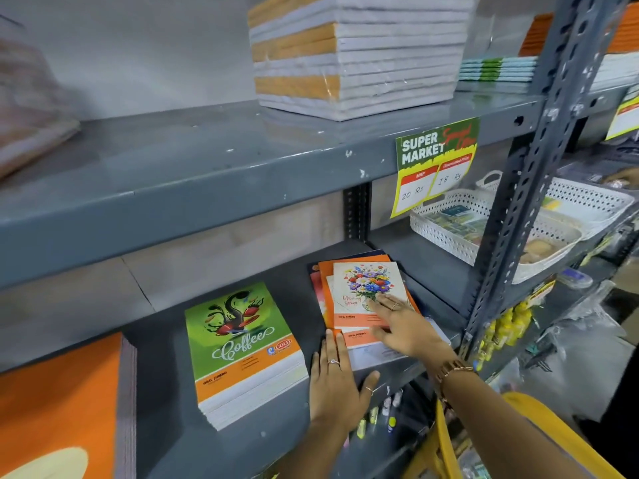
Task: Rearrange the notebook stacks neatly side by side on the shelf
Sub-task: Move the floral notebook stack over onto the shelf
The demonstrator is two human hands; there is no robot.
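Holding small packets, white baskets [446, 233] sit beside floral notebook stack [366, 299].

Grey steel shelving unit [207, 188], paint chipped along the front lip of the upper shelf. Perforated angle-iron upright [529, 188] at right.

Price tag [436, 162] hangs from the upper shelf edge: green header reading "SUPER MARKET", yellow border, two handwritten fields, "20 Rs" and "18 Rs".

Behind and right of the tag, on the middle level, two white perforated plastic baskets: near basket [449, 233] holds small packaged items, contents not legible; far basket [587, 202] sits just beside it.

Second yellow-edged tag [624, 115] at far right, partly cut off.

Below the right-hand shelf, hanging yellow packets [505, 326], blurred.

Blurred pale bundle [31, 108] at upper left, identity unclear.
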